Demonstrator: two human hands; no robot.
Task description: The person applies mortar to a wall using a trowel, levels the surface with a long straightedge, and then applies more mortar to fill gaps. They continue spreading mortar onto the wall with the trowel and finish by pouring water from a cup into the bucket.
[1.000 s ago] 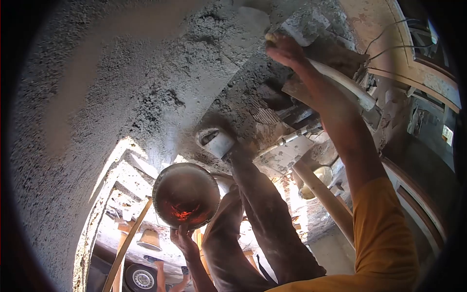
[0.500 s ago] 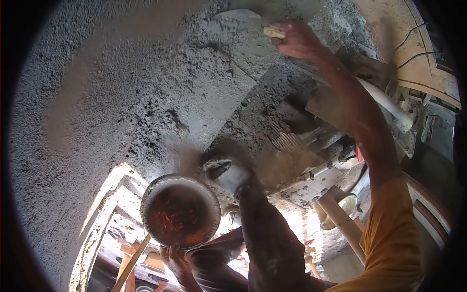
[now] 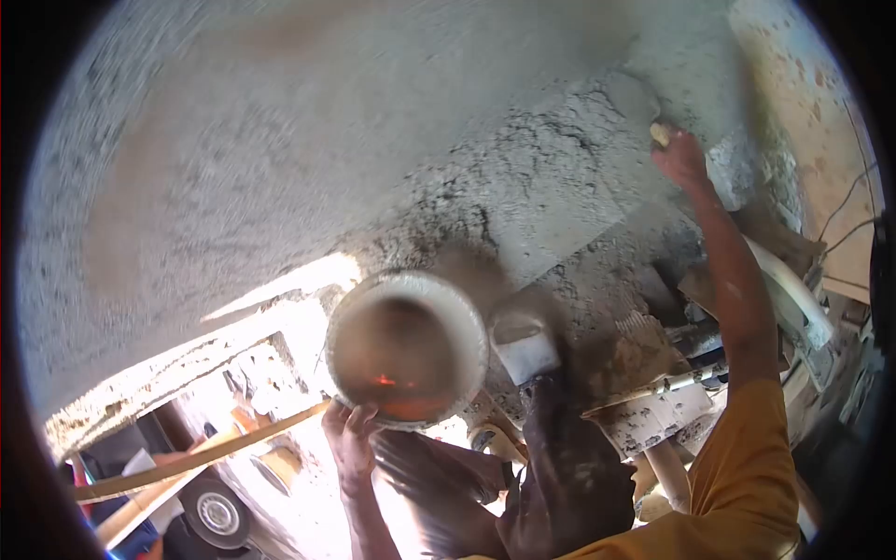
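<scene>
My right hand [image 3: 679, 157], at the upper right, is closed round the pale handle of a trowel [image 3: 633, 96], whose blade lies against wet grey mortar [image 3: 532, 168]. At the lower centre my left hand [image 3: 353, 439] grips the near rim of a round bucket [image 3: 471, 341]. The bucket's inside is dark and reddish, and its contents are too dim to make out. My foot, in a whitish covering [image 3: 527, 353], rests just right of the bucket.
A wooden pole [image 3: 215, 453] slants across the lower left, above a vehicle wheel [image 3: 217, 513]. Beyond my right arm are a pale pipe [image 3: 793, 294] and boards. Thin cables [image 3: 845, 224] run at the far right. Mortar-spattered planks [image 3: 653, 415] lie below.
The view has swung, so the bucket and my foot appear farther right. My right hand and the trowel show lower and farther right. The wheel now shows more fully.
</scene>
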